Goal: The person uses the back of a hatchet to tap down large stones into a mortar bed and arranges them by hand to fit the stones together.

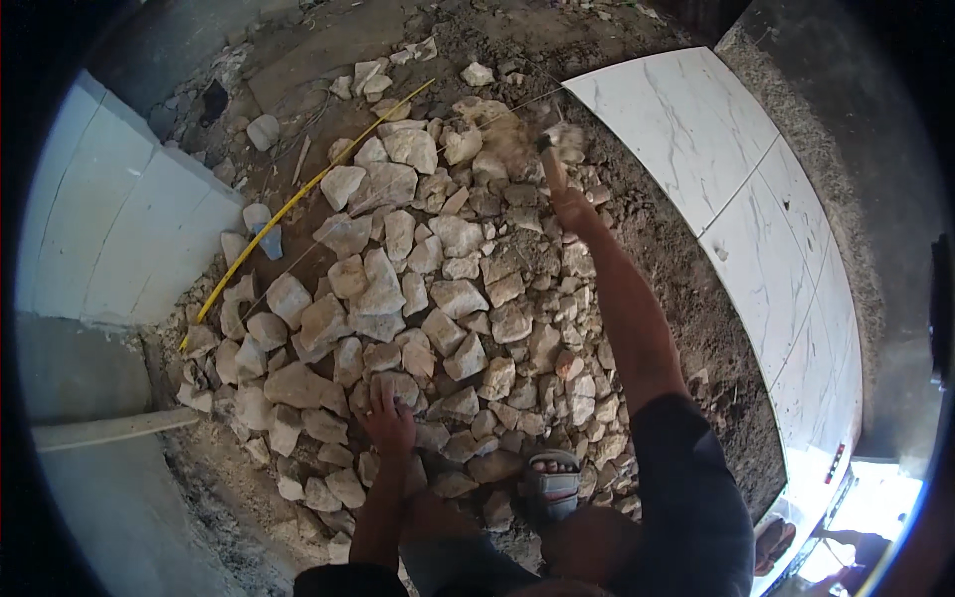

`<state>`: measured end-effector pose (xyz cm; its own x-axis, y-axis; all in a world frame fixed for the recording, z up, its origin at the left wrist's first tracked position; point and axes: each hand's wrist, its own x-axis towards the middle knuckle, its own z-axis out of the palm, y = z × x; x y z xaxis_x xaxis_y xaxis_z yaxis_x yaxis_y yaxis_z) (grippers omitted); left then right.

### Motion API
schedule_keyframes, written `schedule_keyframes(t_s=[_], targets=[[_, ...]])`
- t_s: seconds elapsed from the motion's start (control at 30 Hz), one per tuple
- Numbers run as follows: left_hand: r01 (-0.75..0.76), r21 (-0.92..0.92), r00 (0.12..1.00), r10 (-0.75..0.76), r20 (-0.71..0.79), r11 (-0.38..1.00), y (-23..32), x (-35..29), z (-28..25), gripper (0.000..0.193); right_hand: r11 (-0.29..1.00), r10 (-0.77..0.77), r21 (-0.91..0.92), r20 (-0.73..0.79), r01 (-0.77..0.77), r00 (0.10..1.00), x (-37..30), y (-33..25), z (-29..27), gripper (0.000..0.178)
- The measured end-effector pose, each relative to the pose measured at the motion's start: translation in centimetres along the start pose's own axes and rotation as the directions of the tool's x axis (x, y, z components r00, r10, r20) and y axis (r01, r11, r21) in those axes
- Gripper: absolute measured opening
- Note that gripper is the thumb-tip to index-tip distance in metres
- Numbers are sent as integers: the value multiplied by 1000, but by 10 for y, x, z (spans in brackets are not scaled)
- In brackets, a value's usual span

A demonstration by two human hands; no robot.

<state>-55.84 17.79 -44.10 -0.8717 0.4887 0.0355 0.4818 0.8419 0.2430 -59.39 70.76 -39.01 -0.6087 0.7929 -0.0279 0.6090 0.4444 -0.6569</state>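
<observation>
My right hand [575, 211] is closed around the wooden handle of a hammer [553, 167], held out over the far right part of a bed of rough stones. The hammer's head is smeared by motion, so whether it touches a stone cannot be told. My left hand [388, 426] leans on a greyish stone [400, 386] nearer to me, its fingers spread over the top. Pale, broken stones [383, 284] of many sizes lie packed around both hands, with smaller pieces toward the right.
A yellow strip [298, 204] and a thin string [308, 249] cross the stones at the left. White marbled tiles [731, 179] border a strip of dark soil [686, 269] on the right. White wall panels [129, 214] stand at left, above a pale pipe [119, 430]. My sandalled foot [554, 483] is on the stones.
</observation>
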Motion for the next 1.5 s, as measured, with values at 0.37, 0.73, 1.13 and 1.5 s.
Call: schedule_keyframes(t_s=[0.37,0.73,1.13,1.5], targets=[[12,14,998,-11,-65,1000,-19,-5,-10,42,954,-140,215,-299,210,944,-14,-98,-49,35],[10,54,998,-7,-57,999,-22,2,-20,40,967,-114,233,54,98,992,-22,-55,-33,39],[-3,34,998,5,-61,999,-18,0,-11,42,991,43,110,287,-78,957,-25,-42,-44,43],[75,-6,997,-75,7,997,-23,-10,-11,50,979,-189,146,390,142,901,32,53,-72,27]])
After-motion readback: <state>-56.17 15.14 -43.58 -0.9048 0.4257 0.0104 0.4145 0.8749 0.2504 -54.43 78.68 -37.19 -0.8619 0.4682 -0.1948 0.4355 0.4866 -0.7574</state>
